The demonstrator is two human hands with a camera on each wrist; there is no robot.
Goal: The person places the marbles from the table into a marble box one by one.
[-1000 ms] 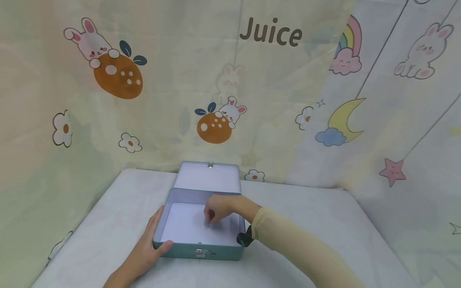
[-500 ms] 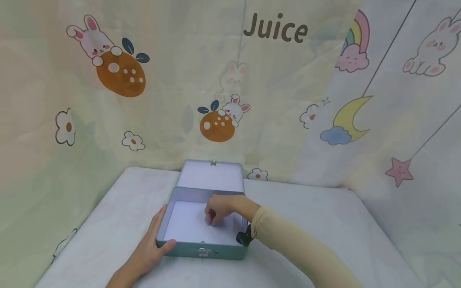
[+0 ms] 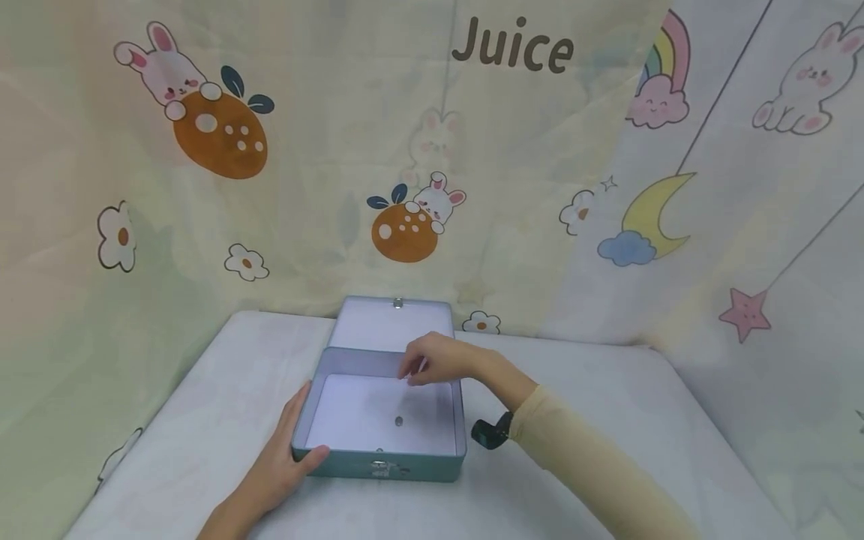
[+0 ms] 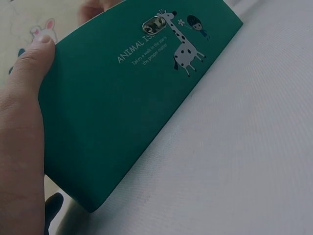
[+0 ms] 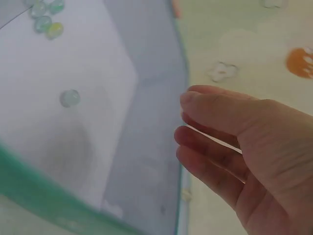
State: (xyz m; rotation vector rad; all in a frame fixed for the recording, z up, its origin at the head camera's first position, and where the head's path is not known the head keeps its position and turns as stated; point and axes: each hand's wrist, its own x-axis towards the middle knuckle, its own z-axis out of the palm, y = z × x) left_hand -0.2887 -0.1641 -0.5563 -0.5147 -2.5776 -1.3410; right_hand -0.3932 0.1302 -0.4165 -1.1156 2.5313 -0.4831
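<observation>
A green tin box (image 3: 385, 466) stands on the white table, its lid (image 3: 391, 324) tipped back behind it. My left hand (image 3: 275, 457) grips the box's front left corner, with the thumb (image 4: 36, 58) over the front rim. Over the back right part of the box hovers my right hand (image 3: 445, 358), its fingers loosely bent and apart, holding nothing. One clear marble (image 3: 399, 421) lies on the white box floor. Several more green and yellow marbles (image 5: 55, 30) show in the right wrist view; in the head view they are hidden.
White cloth covers the table (image 3: 560, 405) on both sides of the box. A printed curtain (image 3: 304, 210) with rabbits and flowers hangs behind and at both sides. A dark wrist camera (image 3: 491, 433) sits below the right wrist, just right of the box.
My right hand has let go of the marble on the box floor, then risen and moved back and to the right. The left hand keeps its hold on the box.
</observation>
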